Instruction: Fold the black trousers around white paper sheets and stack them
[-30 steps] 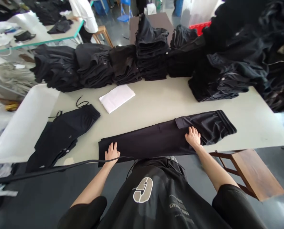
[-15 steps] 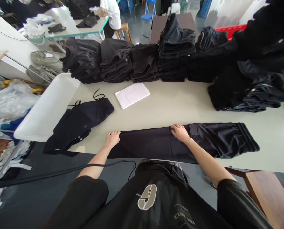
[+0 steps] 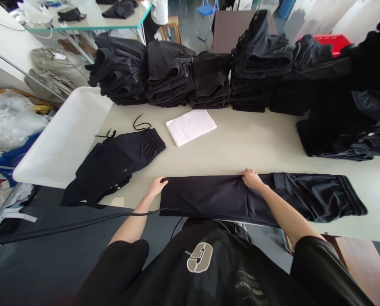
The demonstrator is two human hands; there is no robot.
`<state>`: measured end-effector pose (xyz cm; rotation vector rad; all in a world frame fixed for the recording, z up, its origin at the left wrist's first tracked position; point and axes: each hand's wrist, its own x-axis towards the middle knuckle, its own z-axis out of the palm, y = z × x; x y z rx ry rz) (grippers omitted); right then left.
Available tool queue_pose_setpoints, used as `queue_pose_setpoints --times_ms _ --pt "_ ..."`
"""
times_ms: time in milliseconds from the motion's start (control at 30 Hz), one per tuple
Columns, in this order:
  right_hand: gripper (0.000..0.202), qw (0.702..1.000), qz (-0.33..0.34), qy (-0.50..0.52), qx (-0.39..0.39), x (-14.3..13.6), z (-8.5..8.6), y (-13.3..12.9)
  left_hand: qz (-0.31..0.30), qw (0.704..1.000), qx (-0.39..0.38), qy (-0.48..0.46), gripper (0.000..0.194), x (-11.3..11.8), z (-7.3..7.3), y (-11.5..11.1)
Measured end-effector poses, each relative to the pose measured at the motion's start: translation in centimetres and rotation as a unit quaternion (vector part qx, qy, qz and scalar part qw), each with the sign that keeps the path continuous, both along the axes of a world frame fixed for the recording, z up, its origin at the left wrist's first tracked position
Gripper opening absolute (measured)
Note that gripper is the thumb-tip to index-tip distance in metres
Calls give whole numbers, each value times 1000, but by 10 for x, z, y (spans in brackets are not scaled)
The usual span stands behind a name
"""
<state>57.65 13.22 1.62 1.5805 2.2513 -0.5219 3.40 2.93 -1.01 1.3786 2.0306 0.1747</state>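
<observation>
A pair of black trousers (image 3: 205, 195) lies lengthwise along the table's near edge, legs together, with the gathered waistband to the right and the hems to the left. At the far hem corner, my left hand (image 3: 158, 187) pinches the cloth between thumb and fingers. My right hand (image 3: 252, 179) is closed over the far long edge, partway along the leg, left of the pocket flap. Its fingertips are partly hidden. To the left, a second dark pair of trousers (image 3: 113, 163) with drawstrings lies askew, its lower end hanging over the edge.
Folded black garments (image 3: 170, 74) stand in several stacks along the table's back, with a larger heap (image 3: 343, 123) at right. White folded sheets (image 3: 191, 126) lie mid-table. A white tub (image 3: 62, 144) adjoins the left end. A dark cable (image 3: 81, 225) crosses in front of me.
The view has swung left, so the table's contents appear farther right. My left hand has slid to the hem corner and now pinches it. My right hand stays on the far edge.
</observation>
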Motion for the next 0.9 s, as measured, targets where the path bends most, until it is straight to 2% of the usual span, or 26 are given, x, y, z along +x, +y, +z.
queue_pose_setpoints --times_ms 100,200,300,367,433,500,600,667,733,767,833,900 --pt "34 999 -4 -36 -6 -8 -1 -4 36 998 -2 45 18 6 -9 -13" --pt "34 999 -12 -53 -8 -17 -1 -6 97 992 -5 84 21 18 -18 -42" --pt "34 998 -22 -63 -5 -21 -2 -6 127 990 -37 42 32 31 -23 -73" --pt "34 997 -28 -67 -7 -23 -2 -6 116 991 -60 -23 28 31 -23 -84" --pt "34 997 -31 -65 -13 -26 -1 -4 109 989 -68 -74 25 20 -20 -85" --pt "34 998 -30 -54 -15 -31 2 -2 116 989 -58 -71 28 -3 -15 -75" --pt "35 999 -20 -27 -9 -41 6 4 137 989 -26 45 32 -39 -3 -50" --pt "36 1000 -12 -11 -13 -48 9 9 174 970 15 169 37 -46 8 -33" --pt "36 1000 -7 1 -24 -54 11 13 178 946 85 256 43 -27 20 -19" --pt "36 1000 -2 8 -27 -55 13 15 150 945 117 266 43 -7 26 -13" --pt "36 999 5 27 -20 -54 14 17 23 968 136 212 35 49 32 -6" --pt "36 999 7 47 -8 -45 14 20 -125 981 83 119 25 112 30 -4"
